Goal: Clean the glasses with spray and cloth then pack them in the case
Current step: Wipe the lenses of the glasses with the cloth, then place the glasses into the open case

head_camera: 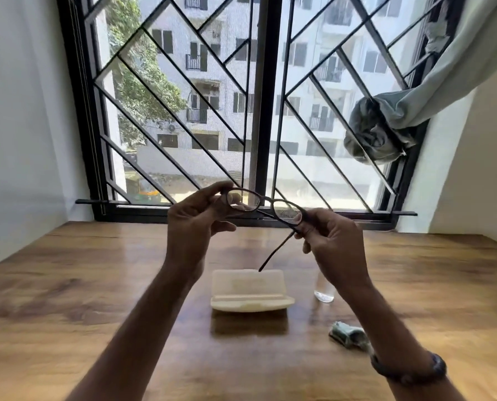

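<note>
Two bare hands hold one pair of dark, thin-rimmed oval glasses (263,204) up against a barred window (253,105), above a glossy brown wooden counter (96,299). The left hand (193,218) pinches the rim at the left lens between thumb and fingers; the right hand (332,241) grips the frame at the opposite hinge, its fingers closed around it. One temple arm hangs down from the right hand, its tip over the case; the other temple arm is hard to make out behind the frame and the fingers.

On the counter below lies one cream-coloured plastic glasses case (251,290), open, its inside blurred and no writing legible on it. Just right of it stands one small clear spray bottle (324,292), its upper part hidden behind the right wrist, any label unreadable. Nearer the camera, one crumpled greenish-grey cleaning cloth (347,337) lies on the wood, partly covered by the right forearm. A dark band (409,370) circles the right wrist. A pale grey curtain (400,120) is bunched and tucked into the window bars at upper right, cut off by the picture's edge.
</note>
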{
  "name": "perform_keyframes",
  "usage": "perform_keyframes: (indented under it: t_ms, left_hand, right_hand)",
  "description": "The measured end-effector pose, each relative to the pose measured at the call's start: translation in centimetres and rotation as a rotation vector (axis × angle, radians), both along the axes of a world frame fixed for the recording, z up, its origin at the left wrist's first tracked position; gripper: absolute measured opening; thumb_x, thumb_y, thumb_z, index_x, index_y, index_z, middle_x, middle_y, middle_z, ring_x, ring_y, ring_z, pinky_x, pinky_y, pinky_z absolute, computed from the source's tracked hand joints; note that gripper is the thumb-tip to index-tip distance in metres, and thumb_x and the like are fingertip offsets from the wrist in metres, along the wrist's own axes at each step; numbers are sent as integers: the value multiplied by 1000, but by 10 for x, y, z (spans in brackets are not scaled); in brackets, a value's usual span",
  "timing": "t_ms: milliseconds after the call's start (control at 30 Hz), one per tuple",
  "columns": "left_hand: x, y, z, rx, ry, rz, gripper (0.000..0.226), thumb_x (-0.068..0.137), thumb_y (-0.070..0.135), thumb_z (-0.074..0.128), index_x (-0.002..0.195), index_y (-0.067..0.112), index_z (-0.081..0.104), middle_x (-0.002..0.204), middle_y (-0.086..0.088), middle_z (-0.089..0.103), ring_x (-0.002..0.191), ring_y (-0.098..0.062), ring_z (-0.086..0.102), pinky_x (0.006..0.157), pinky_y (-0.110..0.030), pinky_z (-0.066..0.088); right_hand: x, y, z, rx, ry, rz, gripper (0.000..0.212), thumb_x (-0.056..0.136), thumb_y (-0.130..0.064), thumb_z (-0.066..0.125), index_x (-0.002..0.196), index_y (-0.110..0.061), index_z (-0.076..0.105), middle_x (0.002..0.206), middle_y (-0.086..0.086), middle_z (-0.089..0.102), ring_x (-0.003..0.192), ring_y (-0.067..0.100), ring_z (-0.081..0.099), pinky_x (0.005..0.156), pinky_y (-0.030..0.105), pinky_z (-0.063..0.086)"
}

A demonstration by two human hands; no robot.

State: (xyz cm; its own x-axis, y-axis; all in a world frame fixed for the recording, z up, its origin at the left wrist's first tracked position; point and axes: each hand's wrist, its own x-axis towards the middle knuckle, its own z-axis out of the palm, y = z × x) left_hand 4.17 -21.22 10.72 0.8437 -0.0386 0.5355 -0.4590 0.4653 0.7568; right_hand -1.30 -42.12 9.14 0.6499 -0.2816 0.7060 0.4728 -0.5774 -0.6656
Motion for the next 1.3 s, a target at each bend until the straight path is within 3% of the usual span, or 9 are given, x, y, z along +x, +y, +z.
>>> perform_keyframes:
  t_ms: [133,367,533,633,733,900,1000,1167,1300]
  left_hand:
    - [0,-1,0,-10,26,-38,27,95,-5,61,106,15,75,82,-3,81,73,-15,78,50,-21,56]
    - [-1,-5,-5,159,-107,93,28,95,0,65,102,23,77,82,6,80,73,-7,72,57,-22,57]
    - [1,-6,-8,232,-146,127,23,89,-1,73,108,13,77,87,7,81,81,-7,75,65,-16,55]
    - [3,-5,-8,251,-118,114,23,87,-1,74,105,14,78,85,10,81,79,-2,74,64,-14,54]
    - [9,0,-9,364,-91,142,22,87,8,77,100,25,80,88,6,82,79,-5,74,62,-23,54]
    - [18,13,-17,537,6,90,26,91,0,71,99,24,80,89,-6,82,83,-13,77,62,-25,53]
    - [20,24,-28,610,54,79,27,90,0,72,99,23,80,89,-8,81,81,-12,73,62,-22,53]
    - [18,38,-49,753,87,65,23,89,2,75,103,18,81,89,2,81,71,3,66,58,-10,45]
    - [16,43,-64,837,93,66,20,86,7,80,103,18,82,92,3,82,79,0,70,68,-9,48]
  right_hand:
    - [-3,-3,3,134,33,136,11,89,0,70,88,-10,74,68,10,72,48,19,56,47,18,39]
    - [-8,-3,6,313,29,285,12,93,7,59,93,-3,67,77,15,76,47,22,49,43,24,35]
    - [-6,-5,5,348,32,287,9,92,7,60,94,-1,63,86,20,76,45,23,50,43,25,34]
    - [-5,-9,4,330,70,270,9,90,6,64,93,-2,67,88,28,72,48,22,52,46,27,35]
    - [-4,-13,4,294,127,261,14,87,8,66,89,-6,71,86,22,74,51,20,52,47,28,36]
    - [-3,-19,2,280,256,244,16,87,7,66,84,-8,72,78,17,76,49,19,53,45,26,38]
    - [-3,-21,-2,239,368,231,16,92,3,64,84,-7,74,73,16,75,46,20,54,41,23,37]
    - [2,-16,-12,38,524,116,15,89,-2,68,79,-9,76,66,15,74,42,17,55,40,22,37]
    - [4,-15,-18,-24,607,81,15,87,0,67,78,-6,76,68,22,73,42,19,56,37,19,37]
